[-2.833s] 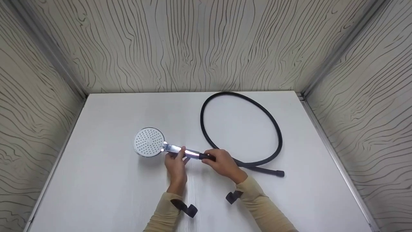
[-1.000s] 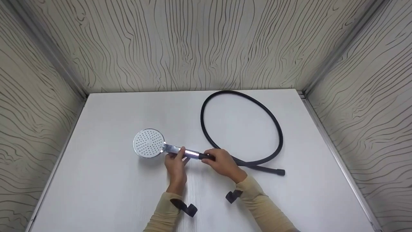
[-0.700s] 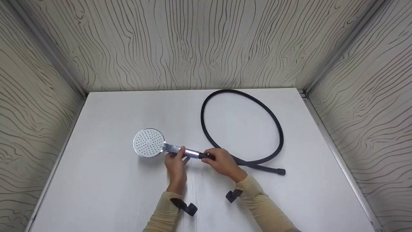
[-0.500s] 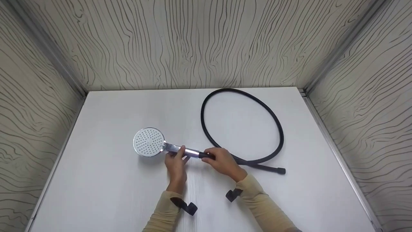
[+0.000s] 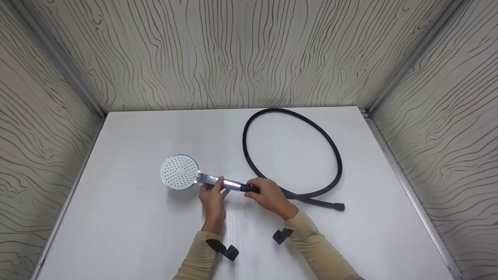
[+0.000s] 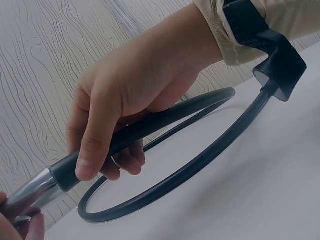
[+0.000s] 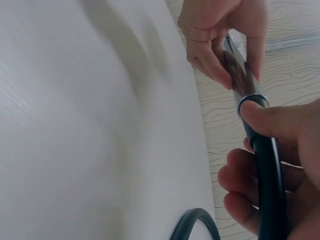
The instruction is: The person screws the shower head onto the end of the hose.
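A chrome hand shower (image 5: pixel 179 172) with a round, dotted spray face is held left of the middle in the head view, face up. My left hand (image 5: pixel 212 202) grips its handle (image 5: pixel 232 185), thumb on top. My right hand (image 5: pixel 270 197) pinches the black end fitting of a shower hose (image 5: pixel 337 155) right against the handle's end. In the right wrist view, the thumb presses on the hose fitting (image 7: pixel 256 117) at the chrome rim, with the other fingers curled beneath. The left wrist view shows the same fitting (image 6: pixel 67 172) in line with the handle.
The rest of the hose loops over the back right of the white table (image 5: pixel 128 233). Its free end (image 5: pixel 339 207) lies right of my right hand. Wood-grain panels (image 5: pixel 233 54) enclose the table at the back and sides. Black camera mounts (image 5: pixel 227 251) sit on both wrists.
Both hands keep their places on the handle and the hose fitting. The small shifts of table and hose go with slight head movement.
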`<action>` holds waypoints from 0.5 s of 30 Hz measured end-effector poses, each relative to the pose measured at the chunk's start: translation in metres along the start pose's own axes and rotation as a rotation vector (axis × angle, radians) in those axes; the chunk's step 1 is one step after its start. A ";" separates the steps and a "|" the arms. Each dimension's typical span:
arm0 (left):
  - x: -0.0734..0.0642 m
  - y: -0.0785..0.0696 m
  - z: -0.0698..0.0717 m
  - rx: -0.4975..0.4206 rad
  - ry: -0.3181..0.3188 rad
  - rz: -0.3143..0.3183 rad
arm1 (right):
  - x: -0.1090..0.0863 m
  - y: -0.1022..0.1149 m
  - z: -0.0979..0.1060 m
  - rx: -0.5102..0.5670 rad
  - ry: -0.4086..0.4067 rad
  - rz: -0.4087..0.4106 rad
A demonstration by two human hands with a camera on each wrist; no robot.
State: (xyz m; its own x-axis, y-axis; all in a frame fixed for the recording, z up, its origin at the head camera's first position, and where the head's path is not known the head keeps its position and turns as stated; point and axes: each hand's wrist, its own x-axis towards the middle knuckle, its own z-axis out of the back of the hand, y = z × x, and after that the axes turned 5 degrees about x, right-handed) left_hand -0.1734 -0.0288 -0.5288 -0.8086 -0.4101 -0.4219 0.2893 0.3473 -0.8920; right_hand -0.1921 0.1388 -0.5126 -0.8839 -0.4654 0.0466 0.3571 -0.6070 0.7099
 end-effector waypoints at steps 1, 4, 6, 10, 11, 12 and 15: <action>0.000 0.000 0.000 -0.001 0.001 0.001 | 0.000 0.000 0.000 -0.013 -0.007 0.009; -0.001 0.000 0.000 0.001 0.006 0.003 | -0.001 0.003 0.001 -0.061 -0.025 0.036; -0.001 0.000 0.000 0.004 0.012 0.003 | -0.001 0.004 0.001 -0.093 -0.024 0.049; -0.002 0.001 0.000 0.013 0.029 -0.001 | -0.001 0.004 0.002 -0.142 0.018 0.035; -0.002 0.001 0.000 0.013 0.030 -0.002 | -0.001 0.004 0.002 -0.142 0.027 0.028; -0.002 0.000 0.000 0.010 0.031 -0.002 | -0.001 0.003 0.002 -0.136 0.033 0.019; -0.002 -0.002 -0.001 -0.001 0.017 -0.001 | -0.001 0.002 0.002 -0.083 0.039 -0.008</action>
State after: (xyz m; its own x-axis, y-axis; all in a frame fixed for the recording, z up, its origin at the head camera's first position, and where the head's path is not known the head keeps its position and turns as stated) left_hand -0.1728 -0.0282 -0.5265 -0.8174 -0.3961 -0.4183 0.2882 0.3475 -0.8923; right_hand -0.1912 0.1391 -0.5097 -0.8751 -0.4837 0.0126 0.3752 -0.6618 0.6490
